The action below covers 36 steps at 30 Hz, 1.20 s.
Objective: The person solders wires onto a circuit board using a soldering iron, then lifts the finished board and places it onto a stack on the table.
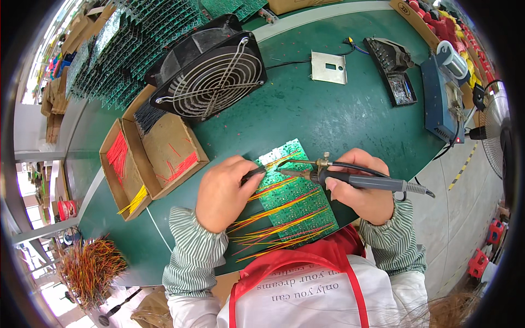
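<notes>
A green circuit board lies on the green table just in front of me, with several yellow, orange and red wires running across it and off its left side. My left hand rests on the board's left edge and pinches a dark wire end at its fingertips. My right hand grips a grey-handled soldering iron; its tip points left at the board's upper part, close to my left fingertips.
Open cardboard boxes with red, yellow and black cut wires sit at the left. A black fan stands behind them, beside stacked green boards. A metal plate, an iron stand and a blue soldering station are at the back right.
</notes>
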Motion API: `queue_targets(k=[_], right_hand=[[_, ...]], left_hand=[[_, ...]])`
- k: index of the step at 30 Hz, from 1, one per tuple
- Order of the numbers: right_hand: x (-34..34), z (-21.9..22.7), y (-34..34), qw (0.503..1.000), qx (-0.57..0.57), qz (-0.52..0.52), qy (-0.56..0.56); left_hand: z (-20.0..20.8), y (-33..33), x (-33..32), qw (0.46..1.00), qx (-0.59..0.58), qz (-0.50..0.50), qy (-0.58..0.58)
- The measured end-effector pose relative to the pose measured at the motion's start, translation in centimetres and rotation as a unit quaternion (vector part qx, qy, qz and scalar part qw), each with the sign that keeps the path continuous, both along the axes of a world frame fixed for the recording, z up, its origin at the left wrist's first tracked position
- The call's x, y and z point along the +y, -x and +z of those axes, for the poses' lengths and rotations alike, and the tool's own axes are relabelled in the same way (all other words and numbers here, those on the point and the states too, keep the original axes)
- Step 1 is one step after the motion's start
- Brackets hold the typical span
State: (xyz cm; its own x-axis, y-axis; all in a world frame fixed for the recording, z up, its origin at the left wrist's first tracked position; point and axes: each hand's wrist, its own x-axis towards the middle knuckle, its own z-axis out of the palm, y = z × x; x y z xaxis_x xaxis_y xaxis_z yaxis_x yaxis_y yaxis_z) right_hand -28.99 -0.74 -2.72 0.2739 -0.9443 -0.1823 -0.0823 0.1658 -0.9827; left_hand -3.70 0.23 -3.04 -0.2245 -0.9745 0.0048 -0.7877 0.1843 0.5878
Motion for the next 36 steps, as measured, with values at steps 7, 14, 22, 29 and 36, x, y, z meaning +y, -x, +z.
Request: queue_targets(k=[7,14,22,29,36], right_hand=[[-0.3,-0.4,-0.1,1.0,0.009,-0.007,-0.028],[-0.5,-0.8,-0.3,1.0,0.021,0.0,-0.018],[-0.4,0.3,0.5,1.0,0.012,-0.001,-0.016],[-0.2,0.4,1.5,0.999,0.033,-0.021,-0.008],[-0.3,0.3,1.6,0.998,0.052,-0.044,-0.019]], left_hand=[[-0.5,0.3,-0.7,0.999,0.022,0.01,-0.049],[-0.4,0.3,-0.8,0.997,0.024,0.009,-0.068],[-0.1,0.1,-0.9,0.997,0.02,0.007,-0.072],[2.5,-1.0,-1.0,0.982,-0.092,0.127,0.108],[-0.7,2.0,-1.5,1.0,-0.007,-0.02,0.011]])
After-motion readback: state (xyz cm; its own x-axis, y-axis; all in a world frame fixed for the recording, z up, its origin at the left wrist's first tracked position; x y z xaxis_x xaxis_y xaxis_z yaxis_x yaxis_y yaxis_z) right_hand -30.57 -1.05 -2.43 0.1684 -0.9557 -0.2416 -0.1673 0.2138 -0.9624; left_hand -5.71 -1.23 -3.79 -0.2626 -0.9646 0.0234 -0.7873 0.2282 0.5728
